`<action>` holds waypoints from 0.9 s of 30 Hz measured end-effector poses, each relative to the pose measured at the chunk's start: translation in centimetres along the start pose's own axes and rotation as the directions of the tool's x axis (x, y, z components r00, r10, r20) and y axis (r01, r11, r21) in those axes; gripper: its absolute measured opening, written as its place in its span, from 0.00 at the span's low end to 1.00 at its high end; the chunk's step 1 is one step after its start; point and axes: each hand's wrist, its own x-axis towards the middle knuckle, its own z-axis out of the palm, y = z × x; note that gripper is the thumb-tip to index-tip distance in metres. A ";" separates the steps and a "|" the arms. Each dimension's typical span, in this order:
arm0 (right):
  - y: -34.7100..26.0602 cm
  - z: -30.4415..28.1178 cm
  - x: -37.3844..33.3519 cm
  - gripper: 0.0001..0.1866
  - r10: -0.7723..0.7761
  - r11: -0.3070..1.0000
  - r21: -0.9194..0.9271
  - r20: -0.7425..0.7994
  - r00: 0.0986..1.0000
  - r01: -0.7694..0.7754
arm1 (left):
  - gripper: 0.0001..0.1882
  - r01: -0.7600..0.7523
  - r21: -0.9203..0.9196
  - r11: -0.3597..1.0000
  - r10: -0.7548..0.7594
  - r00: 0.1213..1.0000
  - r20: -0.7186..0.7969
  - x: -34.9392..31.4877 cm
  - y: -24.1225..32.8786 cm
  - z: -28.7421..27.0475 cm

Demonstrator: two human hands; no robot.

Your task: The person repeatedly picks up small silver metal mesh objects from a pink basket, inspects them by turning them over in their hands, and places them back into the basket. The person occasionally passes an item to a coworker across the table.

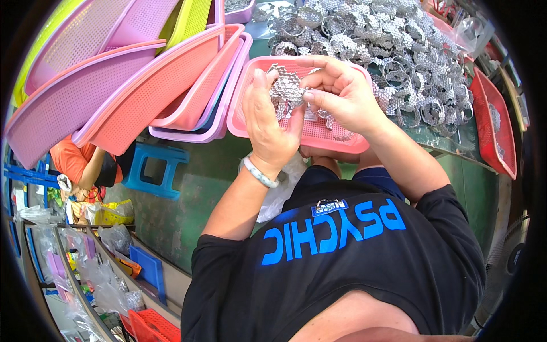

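Note:
Above a pink plastic basket (330, 141), my hands hold a silver metal band (286, 91) with a honeycomb-like surface. My left hand (266, 125) cradles it between the thumb and upright fingers, and a pale bangle circles that wrist. My right hand (347, 97) pinches the band's right edge between thumb and fingertips. Beneath my hands, more silver pieces lie in the basket, partly hidden by my fingers. Just beyond, a large heap of similar curved silver bands (364, 43) covers the green tabletop (456, 139).
Stacked pink, purple and lime baskets (154, 85) lean at the left. A red basket (494, 122) with silver pieces stands at the right. Another person in orange (77, 162) is near a blue stool (156, 171). Shelves with plastic bags (114, 285) are lower left, a fan (507, 262) lower right.

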 end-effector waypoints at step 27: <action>0.3 -0.1 0.0 0.23 0.047 0.999 0.016 -0.064 0.997 -0.046 | 0.14 0.589 -0.241 0.771 -0.632 0.753 -0.182 -8.0 -3.3 -9.9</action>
